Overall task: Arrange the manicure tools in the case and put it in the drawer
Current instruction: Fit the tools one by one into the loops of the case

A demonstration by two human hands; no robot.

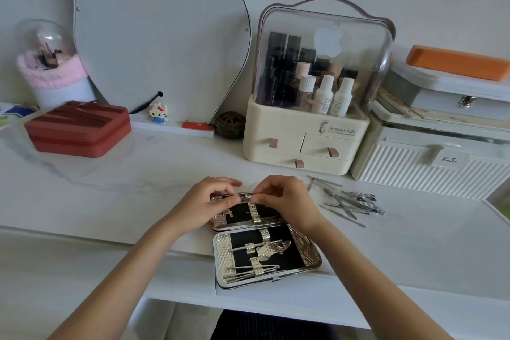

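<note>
A gold, quilted manicure case (303, 246) lies open on the white table, black inside with gold straps. Its near half holds several thin steel tools under the straps. Over the far half, my left hand (209, 201) and my right hand (284, 199) meet at the top strap, fingers pinched on a thin steel tool (249, 196) that is mostly hidden by my fingers. A pile of loose steel manicure tools (350, 201) lies on the table to the right of my right hand.
A cream cosmetics organiser (300, 144) with three small drawers and a clear dome stands behind the case. A white ribbed box (430, 171) is at its right, a red zip case (80, 130) at far left, a mirror (154, 36) behind.
</note>
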